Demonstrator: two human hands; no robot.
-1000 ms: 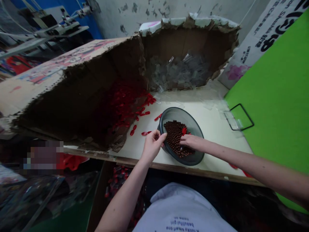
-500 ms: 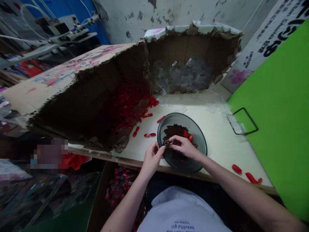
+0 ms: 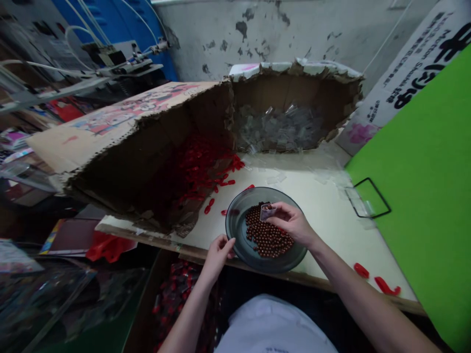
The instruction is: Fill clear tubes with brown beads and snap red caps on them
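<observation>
A dark translucent bowl [image 3: 239, 245] stands at the table's front edge, with many round brown beads [image 3: 270, 240] heaped inside. My left hand [image 3: 219, 255] pinches the bowl's left rim between thumb and fingers. Over the beads, my right hand [image 3: 294, 224] grips a small clear plastic container [image 3: 267, 213] between thumb and fingers. Brown beads show at the container's top. A bit of red shows in the bowl beneath my right hand, mostly hidden by it.
Left, an open cardboard box [image 3: 106, 166] holds red plastic pieces [image 3: 195, 166], some spilled onto the table [image 3: 331, 235]. Behind, another cut box [image 3: 331, 93] contains clear plastic pieces [image 3: 283, 130]. A green panel [image 3: 423, 196] borders the right. Below sits a carton of red-and-clear items [image 3: 176, 289].
My left hand has left the small container and moved to the bowl's rim. The bowl has shifted left and its beads have spread. My right hand still holds the container, now more upright.
</observation>
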